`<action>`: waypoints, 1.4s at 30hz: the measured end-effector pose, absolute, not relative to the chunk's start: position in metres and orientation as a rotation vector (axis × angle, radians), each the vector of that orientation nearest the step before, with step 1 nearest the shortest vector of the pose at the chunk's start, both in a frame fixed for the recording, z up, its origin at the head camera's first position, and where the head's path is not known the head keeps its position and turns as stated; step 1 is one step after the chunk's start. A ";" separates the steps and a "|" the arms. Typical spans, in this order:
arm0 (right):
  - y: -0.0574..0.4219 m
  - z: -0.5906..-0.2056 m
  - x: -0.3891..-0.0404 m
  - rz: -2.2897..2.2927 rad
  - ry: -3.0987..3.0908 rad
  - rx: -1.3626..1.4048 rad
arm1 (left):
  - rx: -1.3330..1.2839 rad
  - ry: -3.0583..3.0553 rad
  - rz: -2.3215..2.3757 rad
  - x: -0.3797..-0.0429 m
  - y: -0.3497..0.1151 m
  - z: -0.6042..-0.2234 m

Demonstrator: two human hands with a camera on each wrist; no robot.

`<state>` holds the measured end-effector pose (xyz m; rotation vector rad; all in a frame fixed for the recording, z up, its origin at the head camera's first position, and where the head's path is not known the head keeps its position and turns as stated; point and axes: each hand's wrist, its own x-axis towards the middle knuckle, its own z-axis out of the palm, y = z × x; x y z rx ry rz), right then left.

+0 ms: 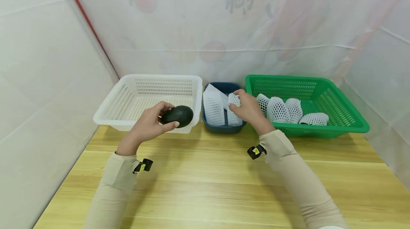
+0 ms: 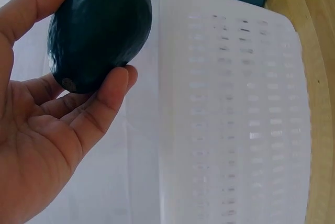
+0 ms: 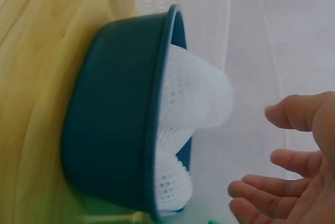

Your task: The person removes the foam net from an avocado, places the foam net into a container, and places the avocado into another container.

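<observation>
My left hand [image 1: 148, 124] grips a dark green avocado [image 1: 178, 116] between thumb and fingers, above the near right corner of the white basket [image 1: 107, 116]. The avocado's stem scar shows in the left wrist view. My right hand [image 1: 248, 108] is over the small blue bin [image 1: 221, 129], its fingers spread and holding nothing. White foam net sleeves [image 1: 214, 108] lie in that bin, and one sleeve [image 1: 235, 113] is just beneath the right hand. In the right wrist view, a gap separates the fingers [image 3: 272, 187] from the sleeves [image 3: 196, 90].
At the right stands a green basket [image 1: 342, 128] with several net-sleeved pieces [image 1: 278, 109] inside; a dark bit shows under one. The three containers stand side by side on the wooden table [image 1: 205, 182], against a white sheet wall [image 1: 179, 26].
</observation>
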<state>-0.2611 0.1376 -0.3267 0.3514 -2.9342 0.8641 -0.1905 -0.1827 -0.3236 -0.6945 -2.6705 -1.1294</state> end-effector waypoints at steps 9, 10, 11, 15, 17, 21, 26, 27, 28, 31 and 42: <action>0.121 -0.321 -0.250 0.665 -2.990 0.497 | -0.634 -2.606 -1.113 -0.197 -0.187 -0.330; 0.119 -0.321 -0.249 0.657 -2.988 0.508 | -0.627 -2.604 -1.105 -0.197 -0.188 -0.331; 0.118 -0.321 -0.248 0.655 -2.990 0.519 | -0.619 -2.604 -1.096 -0.198 -0.188 -0.332; 0.112 -0.319 -0.243 0.652 -3.011 0.553 | -0.586 -2.611 -1.061 -0.200 -0.191 -0.335; 0.110 -0.319 -0.241 0.663 -3.024 0.568 | -0.574 -2.613 -1.045 -0.202 -0.193 -0.336; 0.104 -0.318 -0.239 0.689 -3.018 0.606 | -0.547 -2.630 -1.011 -0.204 -0.194 -0.337; 0.097 -0.321 -0.238 0.683 -2.999 0.639 | -0.508 -2.669 -0.962 -0.205 -0.195 -0.338; 0.095 -0.322 -0.237 0.681 -3.002 0.640 | -0.499 -2.680 -0.957 -0.206 -0.195 -0.338; 0.093 -0.322 -0.237 0.683 -3.006 0.642 | -0.488 -2.691 -0.956 -0.206 -0.195 -0.339; 0.088 -0.324 -0.236 0.677 -3.015 0.651 | -0.455 -2.720 -0.928 -0.207 -0.196 -0.340; 0.086 -0.325 -0.233 0.646 -3.026 0.666 | -0.456 -2.733 -0.854 -0.209 -0.198 -0.342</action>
